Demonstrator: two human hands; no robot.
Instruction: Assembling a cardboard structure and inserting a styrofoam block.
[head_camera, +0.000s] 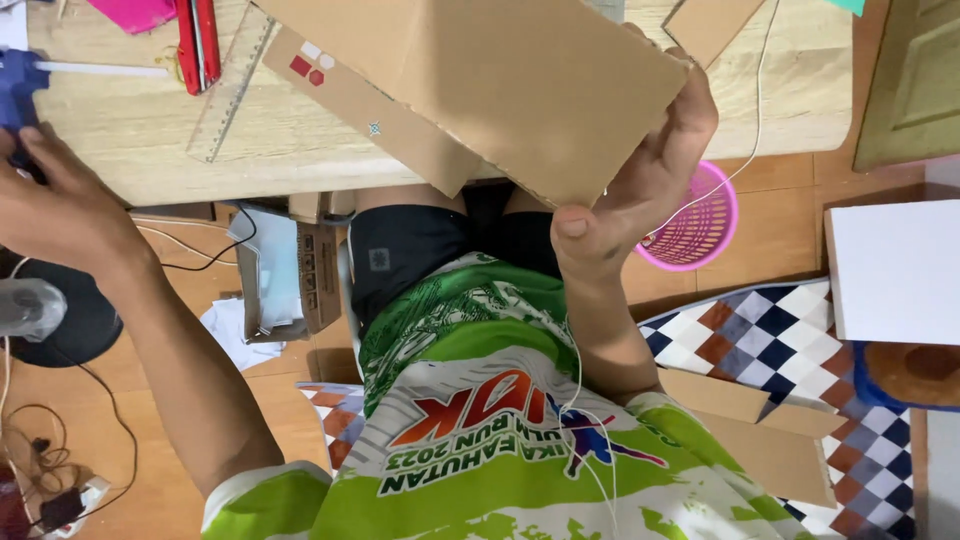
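Although the left edge of the view cuts off part of it, we see the left hand with its grip closed around a blue tool at the corner of the table – what kind of tool we cannot tell. The right hand clamps the cardboard sheet, thumb on the near face and fingers wrapped over its right edge. It holds the sheet tilted above the table's front edge and the person's lap, clear of the tabletop.

We judge the work to be somewhere in the middle. The sheet already has cut edges and is lifted up for handling, but the blue tool is well apart from it, so nothing is being done to the cardboard yet.

On the table lie a clear ruler and a red tool. On the floor to the right stands a pink basket – and beyond it a white board.
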